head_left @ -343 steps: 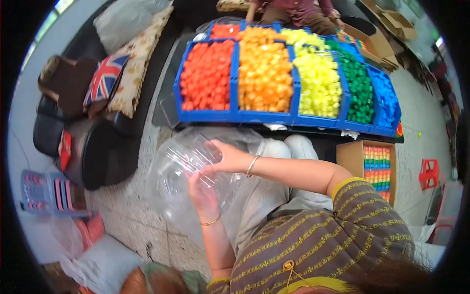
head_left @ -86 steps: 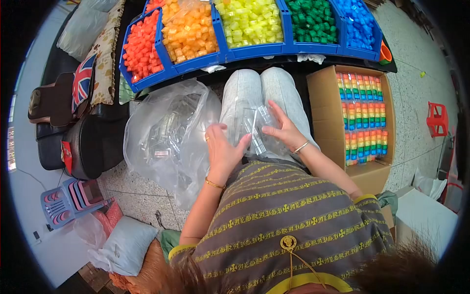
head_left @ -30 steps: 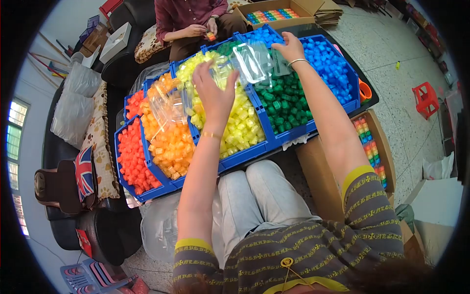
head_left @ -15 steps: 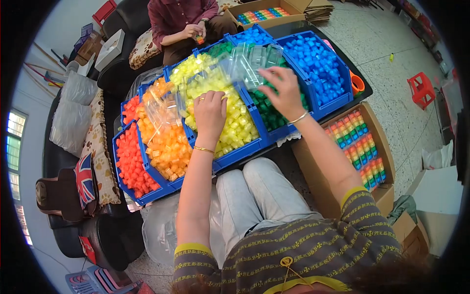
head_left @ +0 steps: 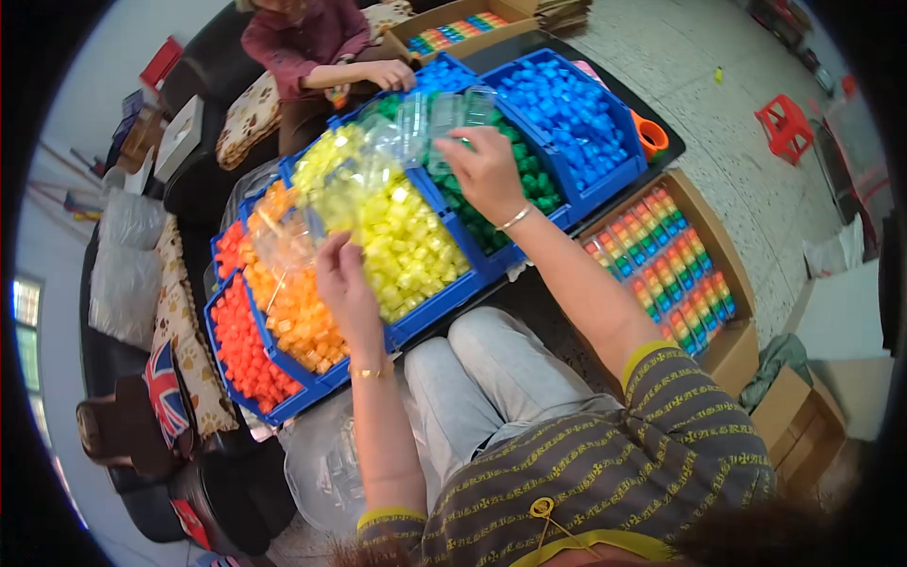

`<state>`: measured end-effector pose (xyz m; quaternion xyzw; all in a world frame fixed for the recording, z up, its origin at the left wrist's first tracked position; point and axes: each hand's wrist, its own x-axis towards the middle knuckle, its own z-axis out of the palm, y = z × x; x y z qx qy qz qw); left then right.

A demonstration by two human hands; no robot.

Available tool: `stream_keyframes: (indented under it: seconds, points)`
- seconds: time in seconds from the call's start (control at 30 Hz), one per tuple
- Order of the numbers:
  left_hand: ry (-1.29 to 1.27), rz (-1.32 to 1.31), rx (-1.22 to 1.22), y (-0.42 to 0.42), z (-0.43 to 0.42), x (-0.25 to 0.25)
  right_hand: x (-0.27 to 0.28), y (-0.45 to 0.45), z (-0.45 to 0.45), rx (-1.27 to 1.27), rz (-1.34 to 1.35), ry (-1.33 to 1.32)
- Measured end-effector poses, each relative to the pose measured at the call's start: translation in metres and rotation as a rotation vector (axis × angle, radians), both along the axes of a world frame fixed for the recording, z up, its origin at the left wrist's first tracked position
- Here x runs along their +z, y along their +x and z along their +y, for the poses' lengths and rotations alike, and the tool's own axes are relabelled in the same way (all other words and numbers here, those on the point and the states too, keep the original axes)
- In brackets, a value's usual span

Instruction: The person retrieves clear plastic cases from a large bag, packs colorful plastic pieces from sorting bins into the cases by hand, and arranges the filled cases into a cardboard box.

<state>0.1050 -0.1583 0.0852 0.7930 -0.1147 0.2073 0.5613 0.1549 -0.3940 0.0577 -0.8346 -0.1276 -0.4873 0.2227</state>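
My left hand (head_left: 346,289) is over the border between the bin of orange blocks (head_left: 300,333) and the bin of yellow blocks (head_left: 406,250). Its fingers are curled together, and anything in them is hidden. My right hand (head_left: 487,176) hovers above the bin of green blocks (head_left: 535,175), fingers apart and pointing left. Close to its fingertips, clear plastic trays (head_left: 444,118) lie across the yellow and green bins. Another clear plastic tray (head_left: 283,241) rests over the orange blocks.
Red blocks (head_left: 248,342) fill the left bin, blue blocks (head_left: 567,118) the right. A carton (head_left: 732,250) of packed rainbow-coloured blocks stands at right, another carton (head_left: 520,28) at the back. Opposite, a person (head_left: 307,47) reaches toward the far bins. A red stool (head_left: 784,128) is on the floor.
The view has shifted. My left hand has moved from over the yellow blocks toward the orange bin. My right hand stays near the clear trays. The other person's hand has reached to the far bins.
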Motion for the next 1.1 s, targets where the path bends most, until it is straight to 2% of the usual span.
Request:
stream_keyframes:
  seconds: [0.07,0.1,0.17,0.2,0.27,0.3,0.33,0.4,0.43,0.5,0.57,0.63,0.67,0.73,0.77,0.8,0.83,0.87,0.9,0.97,1.03,1.1]
  points:
    - [-0.622,0.184,-0.048,-0.017,0.002,0.005,-0.006,-0.024,-0.039,-0.171,0.014,0.175]
    - [-0.627,0.191,-0.051,-0.022,0.006,0.001,-0.009,-0.035,-0.060,-0.294,0.051,0.226]
    - [-1.143,0.381,-0.325,-0.032,0.018,-0.008,-0.045,-0.035,-0.116,-0.462,0.079,0.250]
    - [-1.245,0.474,-0.402,-0.028,0.024,-0.023,-0.062,-0.031,-0.141,-0.468,0.130,0.230]
    - [-1.332,0.538,-0.419,-0.039,0.016,-0.022,-0.073,-0.024,-0.164,-0.361,0.252,0.207]
    - [-1.422,0.612,-0.480,-0.045,0.010,-0.022,-0.074,-0.019,-0.169,-0.341,0.242,0.089]
    - [-1.428,0.595,-0.457,-0.048,0.008,-0.025,-0.075,-0.014,-0.173,-0.353,0.296,0.084]
    - [-1.185,0.540,-0.524,-0.056,0.005,-0.037,-0.071,-0.011,-0.175,-0.357,0.401,0.106]
    - [-1.190,0.535,-0.511,-0.061,0.003,-0.042,-0.069,-0.008,-0.175,-0.344,0.405,0.103]
    - [-1.358,0.642,-0.577,-0.070,-0.002,-0.046,-0.069,-0.004,-0.177,-0.395,0.467,0.067]
    - [-1.360,0.731,-0.561,-0.080,-0.007,-0.050,-0.068,-0.006,-0.175,-0.429,0.418,0.034]
    - [-1.452,0.882,-0.563,-0.087,-0.011,-0.055,-0.042,-0.020,-0.151,-0.378,0.276,0.338]
    - [-1.500,0.886,-0.690,-0.088,-0.009,-0.073,-0.032,-0.031,-0.131,-0.200,0.250,0.555]
    - [-1.432,0.894,-0.649,-0.097,-0.020,-0.067,0.003,-0.081,-0.064,0.210,0.408,0.799]
    - [-1.363,0.892,-0.615,-0.102,-0.026,-0.065,0.010,-0.107,-0.028,0.369,0.447,0.776]
    - [-1.377,0.883,-0.689,-0.103,-0.028,-0.069,0.019,-0.132,-0.004,0.400,0.552,0.541]
    - [-1.377,0.892,-0.690,-0.106,-0.031,-0.070,0.017,-0.152,0.017,0.461,0.673,0.464]
    - [-1.415,0.930,-0.670,-0.109,-0.033,-0.070,-0.008,-0.156,0.028,0.596,0.506,0.305]
    - [-1.453,0.970,-0.653,-0.111,-0.037,-0.067,-0.008,-0.164,0.032,0.674,0.666,0.190]
    - [-1.539,0.993,-0.698,-0.114,-0.040,-0.065,-0.016,-0.169,0.037,0.654,0.492,0.086]
    - [-1.249,0.931,-0.545,-0.114,-0.042,-0.072,-0.013,-0.172,0.030,0.714,0.484,0.050]
    - [-1.298,0.965,-0.519,-0.115,-0.041,-0.076,-0.009,-0.167,0.022,0.789,0.472,0.012]
